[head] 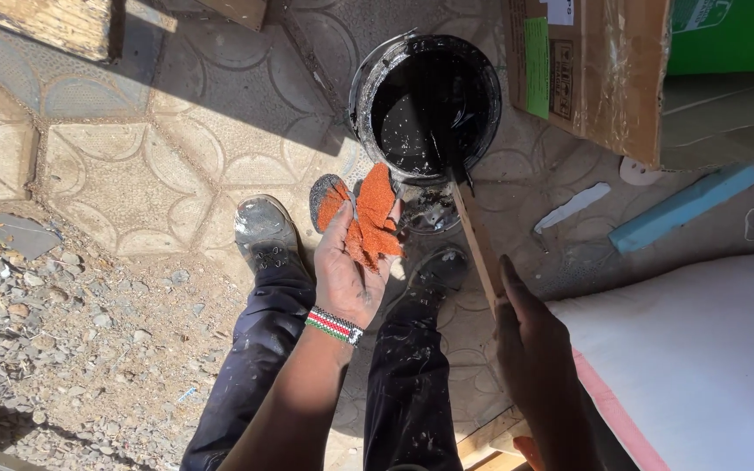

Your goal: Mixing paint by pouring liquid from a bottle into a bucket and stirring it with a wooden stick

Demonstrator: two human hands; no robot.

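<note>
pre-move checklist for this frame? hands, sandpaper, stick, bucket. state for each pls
1. Left hand holds the orange sandpaper: ok, it lies crumpled across the open palm and fingers.
2. Right hand grips the wooden stick: ok, fingers are closed round it.
3. Stick's far end is in the black bucket: ok, it runs over the rim into the dark liquid.
4. Bucket stands upright: ok, on the patterned paving by the shoes.
5. Sandpaper clear of the liquid: ok, it is held on the near side of the rim.
6. Grit side of the sandpaper unworn: cannot tell.
</note>
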